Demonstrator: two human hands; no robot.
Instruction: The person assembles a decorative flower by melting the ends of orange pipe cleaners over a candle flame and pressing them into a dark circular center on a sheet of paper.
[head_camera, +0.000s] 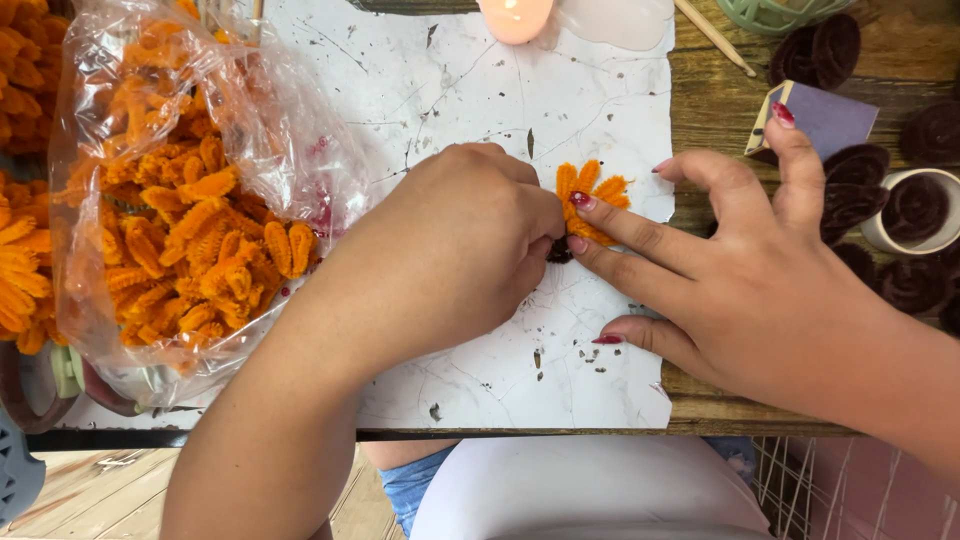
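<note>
An orange fuzzy flower with looped petals lies on a white cracked sheet. A dark brown round centre sits at its lower edge. My left hand is curled over the flower's left side, fingertips pinched at the dark centre. My right hand lies flat, two fingers pressing the orange petals down from the right. Most of the flower is hidden under my hands.
A clear plastic bag full of orange looped petal pieces lies at the left. Dark brown fuzzy coils crowd the right side, some in a white cup. A purple block and a lit candle sit at the back.
</note>
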